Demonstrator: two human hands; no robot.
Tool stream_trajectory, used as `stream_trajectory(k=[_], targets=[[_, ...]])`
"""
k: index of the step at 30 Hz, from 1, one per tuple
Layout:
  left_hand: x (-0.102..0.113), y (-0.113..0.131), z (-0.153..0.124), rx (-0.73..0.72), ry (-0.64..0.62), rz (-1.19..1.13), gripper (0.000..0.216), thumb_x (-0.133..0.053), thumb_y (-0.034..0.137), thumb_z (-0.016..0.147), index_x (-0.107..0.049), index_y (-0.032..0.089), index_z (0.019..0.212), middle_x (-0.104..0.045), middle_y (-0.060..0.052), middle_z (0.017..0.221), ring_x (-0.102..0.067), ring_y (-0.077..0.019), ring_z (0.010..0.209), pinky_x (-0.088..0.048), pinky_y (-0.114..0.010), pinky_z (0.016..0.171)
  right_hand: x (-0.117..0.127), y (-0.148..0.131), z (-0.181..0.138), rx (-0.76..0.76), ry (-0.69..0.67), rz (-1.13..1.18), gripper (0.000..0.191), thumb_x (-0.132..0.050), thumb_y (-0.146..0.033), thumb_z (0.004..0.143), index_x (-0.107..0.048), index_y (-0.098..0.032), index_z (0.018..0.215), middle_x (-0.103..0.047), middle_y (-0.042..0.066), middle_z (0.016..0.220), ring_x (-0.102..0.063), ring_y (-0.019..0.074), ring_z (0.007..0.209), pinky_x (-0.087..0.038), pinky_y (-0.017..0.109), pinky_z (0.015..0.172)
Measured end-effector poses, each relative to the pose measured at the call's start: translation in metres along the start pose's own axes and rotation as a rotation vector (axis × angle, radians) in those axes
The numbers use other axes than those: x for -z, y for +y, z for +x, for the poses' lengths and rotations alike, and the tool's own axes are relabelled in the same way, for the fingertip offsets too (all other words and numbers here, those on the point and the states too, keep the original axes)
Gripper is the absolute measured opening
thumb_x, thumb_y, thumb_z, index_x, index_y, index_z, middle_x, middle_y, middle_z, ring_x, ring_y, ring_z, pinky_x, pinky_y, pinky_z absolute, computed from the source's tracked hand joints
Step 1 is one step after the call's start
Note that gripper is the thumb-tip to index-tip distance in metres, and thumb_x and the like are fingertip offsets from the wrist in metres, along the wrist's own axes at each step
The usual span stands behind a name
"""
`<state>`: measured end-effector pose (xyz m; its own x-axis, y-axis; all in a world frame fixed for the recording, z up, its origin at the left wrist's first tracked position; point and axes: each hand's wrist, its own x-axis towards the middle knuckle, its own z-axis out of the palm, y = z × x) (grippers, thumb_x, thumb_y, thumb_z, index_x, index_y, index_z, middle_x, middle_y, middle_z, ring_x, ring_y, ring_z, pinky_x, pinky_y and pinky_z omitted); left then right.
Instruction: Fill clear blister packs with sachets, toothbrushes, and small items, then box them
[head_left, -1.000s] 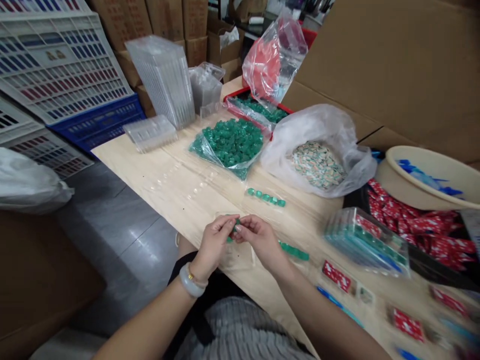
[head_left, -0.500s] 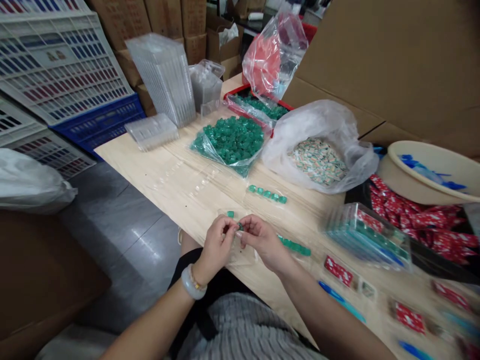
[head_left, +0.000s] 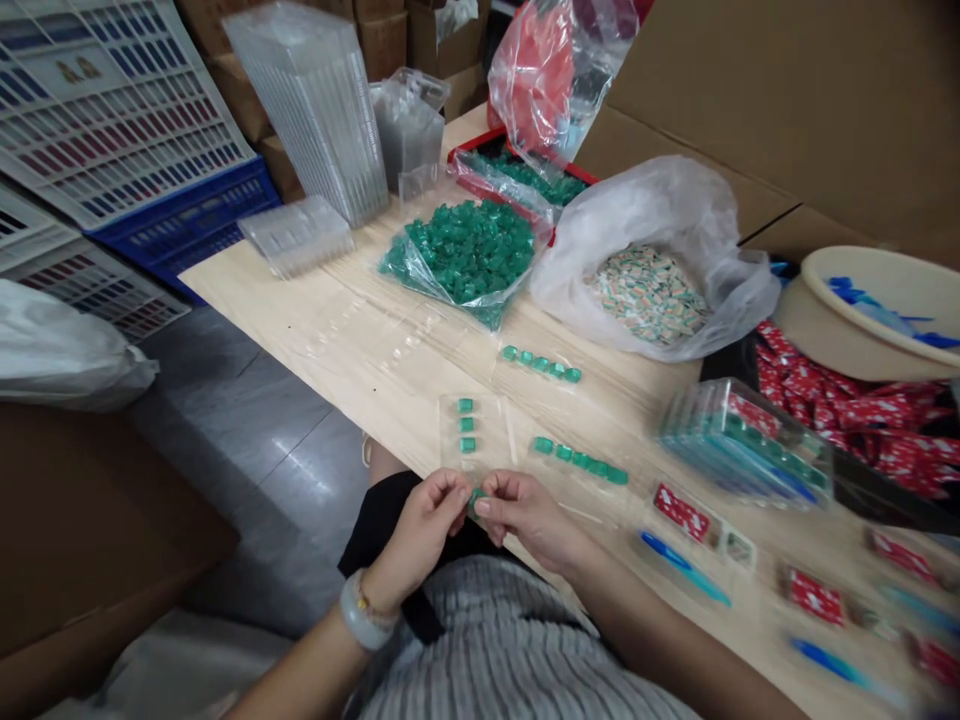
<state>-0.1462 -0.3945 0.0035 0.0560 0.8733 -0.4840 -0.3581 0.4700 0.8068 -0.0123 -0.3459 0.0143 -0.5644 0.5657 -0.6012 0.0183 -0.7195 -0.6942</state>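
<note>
My left hand and my right hand meet at the near edge of the wooden table, both pinching a small green piece between their fingertips. Just beyond them lies a clear plastic tray with three green pieces in a column. Two more rows of green pieces sit in clear trays further out. An open bag of loose green pieces lies at the table's middle.
A white bag of pale printed pieces lies right of the green bag. Stacks of clear trays stand at the back left. Filled packs, red packets and a beige basin crowd the right. Crates stand left.
My hands have drawn back toward me to the table's near edge, uncovering the clear tray, which now shows three green pieces. The camera has tilted down.
</note>
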Motion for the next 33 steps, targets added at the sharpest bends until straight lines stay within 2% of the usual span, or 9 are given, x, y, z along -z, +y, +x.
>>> stream_trajectory(k=[4, 7, 10, 13, 17, 22, 25, 29, 33], targets=[[0.003, 0.005, 0.007, 0.030, -0.088, -0.090, 0.026, -0.054, 0.039, 0.075, -0.045, 0.015, 0.073, -0.040, 0.004, 0.060, -0.035, -0.0056, 0.051, -0.027, -0.020, 0.048, -0.001, -0.003, 0.005, 0.045, 0.005, -0.020, 0.035, -0.071, -0.036, 0.058, -0.042, -0.016, 0.058, -0.045, -0.008, 0.042, -0.039, 0.0045, 0.039, -0.032, 0.018, 0.042], [0.005, 0.012, 0.013, 0.004, -0.134, -0.095, 0.024, -0.059, 0.035, 0.072, -0.046, 0.016, 0.076, -0.042, 0.005, 0.062, -0.037, -0.0052, 0.052, -0.029, -0.019, 0.050, 0.000, -0.005, 0.007, 0.112, 0.027, -0.012, 0.033, -0.073, -0.033, 0.057, -0.044, -0.016, 0.062, -0.048, -0.007, 0.052, -0.043, 0.0049, 0.045, -0.034, 0.018, 0.044], [0.005, 0.015, 0.017, -0.080, -0.078, -0.076, 0.022, -0.062, 0.030, 0.070, -0.045, 0.016, 0.075, -0.045, 0.005, 0.064, -0.041, -0.0054, 0.055, -0.033, -0.018, 0.052, 0.001, -0.004, 0.007, 0.142, 0.011, 0.019, 0.030, -0.073, -0.028, 0.056, -0.047, -0.016, 0.064, -0.048, -0.006, 0.058, -0.045, 0.0050, 0.050, -0.035, 0.018, 0.046], [0.003, 0.013, 0.018, -0.120, -0.026, -0.073, 0.020, -0.061, 0.027, 0.071, -0.046, 0.016, 0.077, -0.047, 0.005, 0.064, -0.044, -0.0060, 0.057, -0.036, -0.019, 0.055, 0.003, -0.003, 0.007, 0.090, -0.094, 0.120, 0.026, -0.070, -0.027, 0.061, -0.047, -0.016, 0.065, -0.047, -0.006, 0.055, -0.044, 0.0052, 0.048, -0.035, 0.019, 0.048], [0.002, 0.012, 0.016, -0.044, -0.052, -0.165, 0.023, -0.064, 0.027, 0.068, -0.047, 0.016, 0.081, -0.047, 0.005, 0.063, -0.043, -0.0052, 0.053, -0.035, -0.018, 0.051, 0.006, -0.002, 0.005, 0.031, -0.235, 0.246, 0.021, -0.064, -0.026, 0.066, -0.047, -0.015, 0.064, -0.045, -0.006, 0.049, -0.037, 0.0042, 0.042, -0.029, 0.019, 0.044], [0.004, 0.016, 0.012, 0.080, -0.117, -0.290, 0.030, -0.066, 0.027, 0.065, -0.049, 0.016, 0.086, -0.048, 0.004, 0.063, -0.043, -0.0050, 0.051, -0.035, -0.018, 0.049, 0.011, -0.004, 0.003, 0.039, -0.141, 0.165, 0.019, -0.064, -0.025, 0.062, -0.047, -0.016, 0.063, -0.039, -0.009, 0.038, -0.030, 0.0032, 0.034, -0.023, 0.018, 0.037], [0.007, 0.017, 0.019, -0.029, -0.043, -0.048, 0.020, -0.062, 0.025, 0.068, -0.050, 0.015, 0.079, -0.048, 0.003, 0.063, -0.043, -0.0054, 0.050, -0.035, -0.018, 0.048, 0.013, -0.004, 0.009, 0.083, 0.026, 0.000, 0.019, -0.063, -0.026, 0.059, -0.048, -0.016, 0.062, -0.038, -0.010, 0.037, -0.032, 0.0036, 0.032, -0.026, 0.018, 0.035], [0.008, 0.016, 0.031, -0.265, 0.169, 0.590, 0.005, -0.053, 0.014, 0.071, -0.055, 0.015, 0.076, -0.056, 0.001, 0.068, -0.051, -0.0107, 0.063, -0.041, -0.023, 0.060, 0.014, 0.003, 0.025, 0.136, 0.259, -0.242, 0.015, -0.058, -0.026, 0.059, -0.048, -0.015, 0.062, -0.041, -0.010, 0.041, -0.032, 0.0029, 0.030, -0.026, 0.017, 0.031], [0.008, 0.016, 0.033, -0.392, 0.172, 1.076, 0.016, -0.045, 0.011, 0.076, -0.060, 0.015, 0.076, -0.060, -0.004, 0.076, -0.055, -0.0150, 0.073, -0.043, -0.028, 0.071, 0.014, 0.009, 0.038, 0.143, 0.374, -0.468, 0.008, -0.051, -0.023, 0.060, -0.048, -0.016, 0.058, -0.038, -0.009, 0.035, -0.032, 0.0038, 0.028, -0.025, 0.017, 0.029]])
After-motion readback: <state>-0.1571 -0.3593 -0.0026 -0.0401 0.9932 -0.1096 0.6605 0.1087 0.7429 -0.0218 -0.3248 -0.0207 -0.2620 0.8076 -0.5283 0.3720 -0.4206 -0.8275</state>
